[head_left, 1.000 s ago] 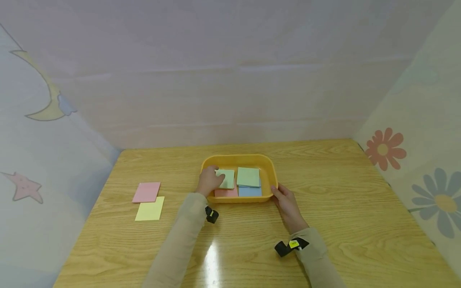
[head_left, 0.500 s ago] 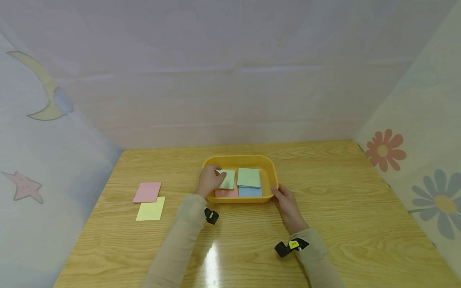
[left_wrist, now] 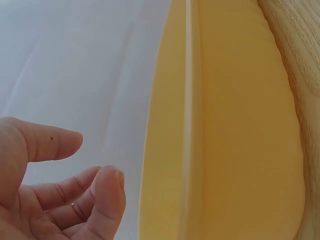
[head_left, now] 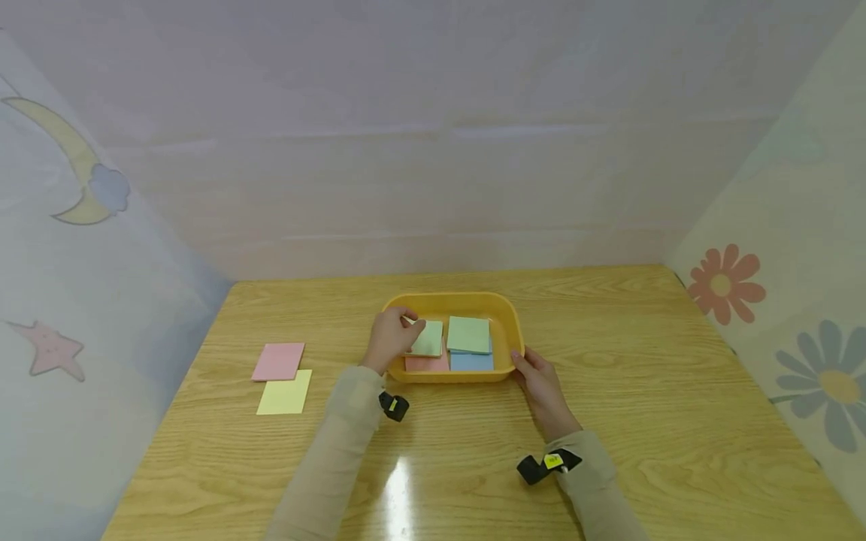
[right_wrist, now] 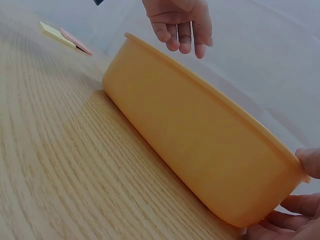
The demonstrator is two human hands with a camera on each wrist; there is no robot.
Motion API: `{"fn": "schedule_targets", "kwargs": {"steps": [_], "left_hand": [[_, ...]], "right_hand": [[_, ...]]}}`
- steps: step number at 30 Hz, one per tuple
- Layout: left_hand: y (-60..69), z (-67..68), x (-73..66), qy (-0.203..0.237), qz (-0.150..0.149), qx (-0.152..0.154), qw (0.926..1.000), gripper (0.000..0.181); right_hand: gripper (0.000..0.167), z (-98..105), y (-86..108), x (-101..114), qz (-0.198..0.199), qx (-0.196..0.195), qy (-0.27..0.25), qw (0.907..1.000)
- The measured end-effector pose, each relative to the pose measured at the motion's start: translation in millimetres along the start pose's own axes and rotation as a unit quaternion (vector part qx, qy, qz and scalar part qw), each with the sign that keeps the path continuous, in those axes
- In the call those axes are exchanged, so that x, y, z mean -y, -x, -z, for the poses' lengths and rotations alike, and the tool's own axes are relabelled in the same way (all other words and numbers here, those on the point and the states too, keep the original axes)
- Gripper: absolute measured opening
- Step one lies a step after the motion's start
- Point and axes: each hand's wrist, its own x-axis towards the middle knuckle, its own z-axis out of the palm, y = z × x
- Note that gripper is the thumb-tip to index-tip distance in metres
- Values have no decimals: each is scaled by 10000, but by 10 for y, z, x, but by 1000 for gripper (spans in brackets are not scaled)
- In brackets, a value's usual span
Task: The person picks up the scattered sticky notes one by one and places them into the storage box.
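Note:
A yellow plastic bin sits on the wooden table with sticky note pads inside. Its left side has a pale green pad lying over a pink pad; on the right, another pale green pad overlaps a blue one. Over the bin's left end hovers my left hand, with thumb and loosely bent fingers apart and nothing between them in the left wrist view. My right hand grips the bin's front right corner, thumb at the rim and fingers lower down, as the right wrist view shows.
To the left of the bin, a pink pad partly covers a yellow pad on the table. A pale cloth backdrop rises behind the table, with printed panels on both sides.
My left hand has drawn slightly back from the left green pad, its fingers coming away from it. My right hand keeps its grip on the bin corner.

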Motion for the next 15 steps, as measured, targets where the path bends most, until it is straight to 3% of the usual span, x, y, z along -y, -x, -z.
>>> {"fn": "schedule_targets", "kwargs": {"steps": [15], "left_hand": [[133,175,-53,-121,-300,-313,9990,17]], "right_hand": [[47,30,-27,-4,116,51,25,9999]]}}
